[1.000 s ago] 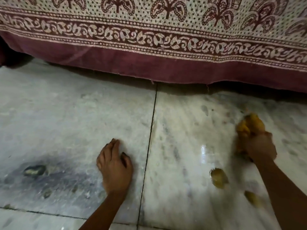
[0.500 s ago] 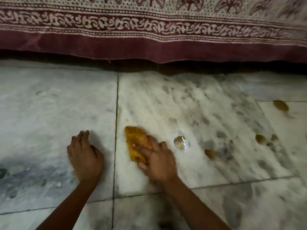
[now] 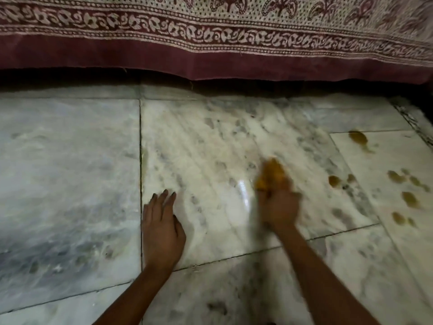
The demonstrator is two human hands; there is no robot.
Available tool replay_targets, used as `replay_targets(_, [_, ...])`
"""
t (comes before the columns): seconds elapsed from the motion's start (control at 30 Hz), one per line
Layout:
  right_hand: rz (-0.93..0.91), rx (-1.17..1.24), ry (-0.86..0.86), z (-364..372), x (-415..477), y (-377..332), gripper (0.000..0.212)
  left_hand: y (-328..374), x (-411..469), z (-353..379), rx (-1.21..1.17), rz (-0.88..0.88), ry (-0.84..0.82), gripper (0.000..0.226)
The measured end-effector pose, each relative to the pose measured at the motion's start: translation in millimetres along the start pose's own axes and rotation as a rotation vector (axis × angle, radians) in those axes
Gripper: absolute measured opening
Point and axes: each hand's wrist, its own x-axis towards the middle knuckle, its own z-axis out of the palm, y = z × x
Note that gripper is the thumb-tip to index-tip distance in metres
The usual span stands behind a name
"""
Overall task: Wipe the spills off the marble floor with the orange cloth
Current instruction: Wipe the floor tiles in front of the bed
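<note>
My right hand (image 3: 280,207) is shut on the bunched orange cloth (image 3: 271,174) and presses it onto the white marble floor (image 3: 210,148) near the middle of the view; both are motion-blurred. My left hand (image 3: 161,228) rests flat on the floor to the left, fingers apart, holding nothing. Several yellow-brown spills lie to the right of the cloth: one small blot (image 3: 334,181) close by, a larger one (image 3: 358,137) farther back, and a cluster (image 3: 408,198) at the right edge.
A patterned maroon and cream bedsheet (image 3: 210,38) hangs along the back, with a dark gap beneath its hem. Dark tile joints (image 3: 140,160) cross the floor. A wet shine (image 3: 242,191) sits between my hands.
My right hand swept the cloth from the right to the left tile joint and back to the right. The two spills near it are gone. My left hand shifted right across the joint.
</note>
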Motion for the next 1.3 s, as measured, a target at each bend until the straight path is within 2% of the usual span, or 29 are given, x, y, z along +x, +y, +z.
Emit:
replay_targets(0.1, [-0.392, 0.106, -0.111, 20, -67, -92, 0.051, 21, 13, -1, -0.135, -0.128, 0.146, 0.054])
replay_targets(0.17, [-0.510, 0.197, -0.143, 16, -105, -116, 0.047, 35, 21, -5, -0.250, -0.236, 0.254, 0.058])
replay_targets(0.27, [-0.678, 0.135, -0.076, 13, -118, -69, 0.045, 47, 28, 1, -0.311, -0.243, 0.259, 0.054])
replay_targets(0.3, [-0.661, 0.095, -0.068, 12, -114, -39, 0.049, 47, 29, 5, -0.297, -0.219, 0.230, 0.052])
replay_targets(0.37, [-0.462, 0.076, 0.019, 8, -96, 28, 0.058, 44, 29, 18, -0.244, -0.185, 0.131, 0.050])
replay_targets(0.47, [-0.038, -0.034, 0.124, -10, -66, 134, 0.057, 32, 24, 30, -0.129, -0.104, -0.005, 0.051])
replay_targets(0.53, [0.203, -0.085, 0.091, -23, -45, 184, 0.059, 29, 19, 32, -0.088, -0.071, -0.034, 0.051])
replay_targets(0.6, [0.393, -0.029, 0.081, -25, -25, 196, 0.061, 31, 18, 32, -0.083, -0.067, -0.027, 0.051])
replay_targets(0.67, [0.433, 0.081, 0.149, -24, -13, 169, 0.073, 33, 17, 34, -0.083, -0.071, -0.018, 0.051])
replay_targets(0.7, [0.349, 0.147, 0.183, -21, -13, 142, 0.076, 33, 18, 35, -0.092, -0.071, -0.011, 0.051])
replay_targets(0.83, [-0.216, 0.428, 0.196, 20, -51, -4, 0.053, 32, 17, 34, -0.192, -0.091, 0.048, 0.050])
replay_targets(0.93, [-0.592, 0.280, 0.054, 40, -69, -91, 0.044, 30, 15, 28, -0.295, -0.119, 0.098, 0.051])
replay_targets(1.0, [-0.743, 0.157, -0.110, 40, -45, -95, 0.047, 28, 14, 25, -0.314, -0.106, 0.093, 0.050])
replay_targets(1.03, [-0.769, 0.137, -0.129, 35, -29, -84, 0.051, 28, 13, 24, -0.309, -0.099, 0.089, 0.049])
replay_targets(1.1, [-0.675, 0.119, -0.045, 25, 3, -48, 0.056, 29, 13, 23, -0.283, -0.087, 0.079, 0.047])
replay_targets(1.2, [-0.287, 0.120, 0.093, 2, 28, 34, 0.059, 27, 14, 27, -0.195, -0.023, 0.027, 0.046])
replay_targets(1.3, [0.024, 0.023, 0.096, -20, 22, 124, 0.064, 22, 17, 30, -0.130, -0.006, -0.035, 0.044])
